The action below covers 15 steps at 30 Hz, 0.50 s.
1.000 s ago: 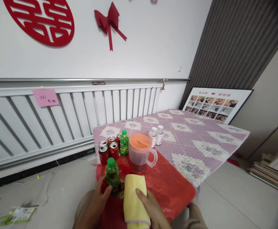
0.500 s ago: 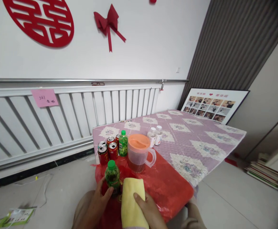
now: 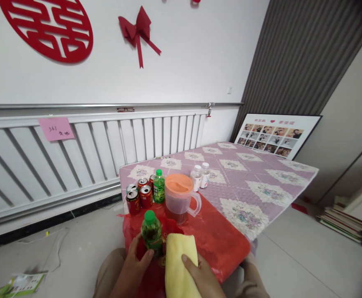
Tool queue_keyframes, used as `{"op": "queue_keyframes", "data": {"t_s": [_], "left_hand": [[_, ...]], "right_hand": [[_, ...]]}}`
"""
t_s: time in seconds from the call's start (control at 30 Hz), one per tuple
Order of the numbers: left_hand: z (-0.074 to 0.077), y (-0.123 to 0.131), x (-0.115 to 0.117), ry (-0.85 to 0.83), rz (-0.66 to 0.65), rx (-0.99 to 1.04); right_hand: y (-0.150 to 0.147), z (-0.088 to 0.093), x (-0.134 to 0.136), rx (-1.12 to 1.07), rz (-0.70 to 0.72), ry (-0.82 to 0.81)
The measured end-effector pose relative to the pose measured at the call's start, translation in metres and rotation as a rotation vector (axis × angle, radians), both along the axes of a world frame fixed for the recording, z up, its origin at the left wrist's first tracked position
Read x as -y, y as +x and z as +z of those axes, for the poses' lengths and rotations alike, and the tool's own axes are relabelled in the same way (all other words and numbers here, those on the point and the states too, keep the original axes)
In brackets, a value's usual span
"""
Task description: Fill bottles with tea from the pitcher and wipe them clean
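Observation:
My left hand (image 3: pixel 137 261) is wrapped round the lower left side of a green-capped drink bottle (image 3: pixel 151 230), which stands nearly upright with dark liquid inside. A folded yellow towel (image 3: pixel 181 260) is gripped in my right hand (image 3: pixel 201 275), thumb on top, close beside the bottle. Behind them is a clear plastic pitcher (image 3: pixel 177 203) with an orange lid and brown liquid in its bottom. Partly hidden by the bottle and towel is a red item with gold marks (image 3: pixel 170 225), whose kind I cannot make out.
Several red drink cans (image 3: pixel 133 201) and another green bottle (image 3: pixel 159 187) stand left of the pitcher. Two small white-capped bottles (image 3: pixel 204 175) stand behind it. Red plastic sheeting (image 3: pixel 218 244) covers the near end of the flowered tablecloth (image 3: pixel 255 192). A radiator (image 3: pixel 100 145) runs along the wall.
The bottle in my left hand has shifted slightly right, and the towel in my right hand has moved right with it. The pitcher and cans stay in place; the view has turned a little.

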<state>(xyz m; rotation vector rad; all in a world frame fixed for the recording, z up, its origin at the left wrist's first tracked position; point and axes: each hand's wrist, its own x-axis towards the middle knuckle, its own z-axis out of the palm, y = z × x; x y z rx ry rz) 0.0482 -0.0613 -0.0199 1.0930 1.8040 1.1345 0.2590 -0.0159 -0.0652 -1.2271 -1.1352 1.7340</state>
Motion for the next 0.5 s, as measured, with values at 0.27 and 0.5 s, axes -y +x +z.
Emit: {"op": "queue_keyframes", "data": {"t_s": [0.27,0.5], "left_hand": [[-0.016,0.010,-0.003,-0.021,-0.027,0.032],[-0.022,0.010,-0.002,-0.019,-0.038,-0.004]], "right_hand": [[0.014,-0.002,0.006,0.085,-0.018,0.015],[0.015,0.005,0.013,0.069,0.001,-0.023]]}}
